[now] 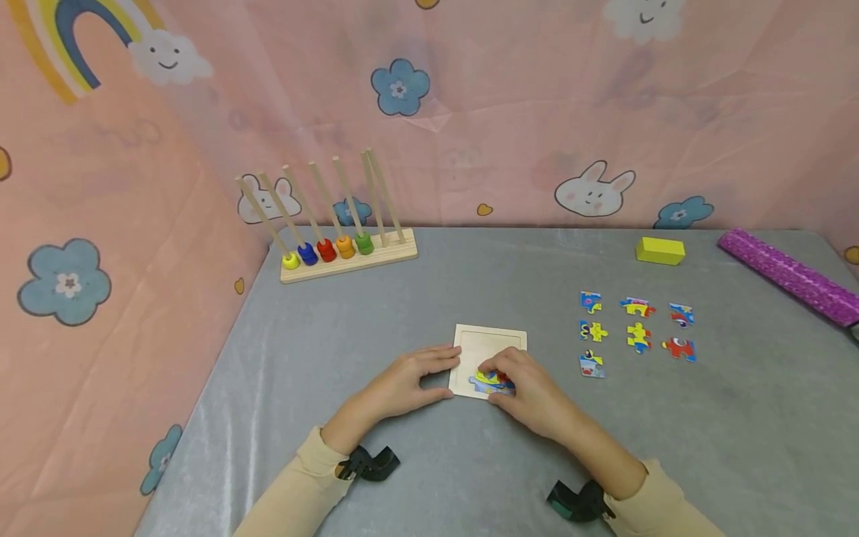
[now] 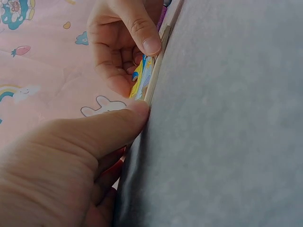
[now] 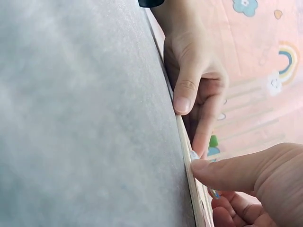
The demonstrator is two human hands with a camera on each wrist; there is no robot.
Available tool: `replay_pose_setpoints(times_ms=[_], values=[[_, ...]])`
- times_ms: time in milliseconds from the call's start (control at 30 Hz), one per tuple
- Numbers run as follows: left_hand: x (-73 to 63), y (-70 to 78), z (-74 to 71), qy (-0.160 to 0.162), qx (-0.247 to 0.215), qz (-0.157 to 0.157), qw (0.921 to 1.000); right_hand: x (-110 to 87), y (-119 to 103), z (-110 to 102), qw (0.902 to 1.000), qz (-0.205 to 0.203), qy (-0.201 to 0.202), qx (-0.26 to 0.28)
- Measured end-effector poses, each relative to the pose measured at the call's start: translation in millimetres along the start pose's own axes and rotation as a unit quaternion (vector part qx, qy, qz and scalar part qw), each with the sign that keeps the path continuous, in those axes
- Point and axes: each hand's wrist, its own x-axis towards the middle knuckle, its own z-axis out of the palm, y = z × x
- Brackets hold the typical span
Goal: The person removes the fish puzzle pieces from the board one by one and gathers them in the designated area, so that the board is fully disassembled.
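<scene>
A small wooden puzzle tray (image 1: pixel 479 345) lies on the table in the head view, with joined colourful puzzle pieces (image 1: pixel 488 387) along its near side. My left hand (image 1: pixel 408 382) rests against the tray's left edge, fingers fairly straight, thumb by the near-left corner. My right hand (image 1: pixel 533 391) is over the near-right part, its curled fingers and thumb pinching a puzzle piece that they partly hide. In the left wrist view, yellow and blue puzzle pieces (image 2: pixel 138 81) show between the right thumb and fingers. The right thumb (image 3: pixel 213 171) lies at the tray's near edge in the right wrist view.
Several loose puzzle pieces (image 1: pixel 639 338) lie in rows right of the tray. Behind them are a yellow block (image 1: pixel 661 251) and a glittery purple roll (image 1: pixel 788 276). A wooden peg stand (image 1: pixel 396 252) with coloured rings is at the back left, before a pink printed cloth (image 1: pixel 483 142).
</scene>
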Motion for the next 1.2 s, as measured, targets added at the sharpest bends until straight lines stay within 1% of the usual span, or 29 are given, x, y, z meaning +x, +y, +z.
replay_pose_setpoints(times_ms=[200,333,467,533,600,800,967,1133,1200], values=[[-1.0,-1.7,0.6,0.001,0.000,-0.004,1.0000,1.4,1,-2,1.0000,-0.004,-0.005,0.001],[-0.7,-1.7,0.5,-0.001,0.005,-0.006,1.0000,2.5,3,-6,0.9998,0.000,-0.019,0.001],[0.1,-1.1,0.1,0.000,0.008,0.004,1.0000,2.1,8,-16,0.9993,0.010,-0.027,0.024],[0.6,-1.4,0.3,0.001,0.008,0.008,0.9999,0.6,12,-22,0.9991,0.010,-0.020,0.035],[1.0,-1.7,0.3,0.001,0.009,0.009,0.9999,-2.4,17,-28,0.9993,0.007,-0.013,0.035],[0.4,-1.0,-0.2,0.002,0.007,0.010,0.9999,-15.0,34,-47,0.9999,0.004,0.014,0.002],[0.2,-0.7,0.0,-0.001,0.010,0.007,0.9999,-31.2,54,-65,0.9996,0.006,0.029,-0.005],[0.2,0.2,-0.6,-0.002,0.009,0.009,0.9999,-49.4,76,-83,0.9975,-0.017,0.068,-0.012],[0.3,0.1,-0.8,-0.001,0.007,0.010,0.9999,-56.4,84,-90,0.9967,-0.019,0.078,-0.010]])
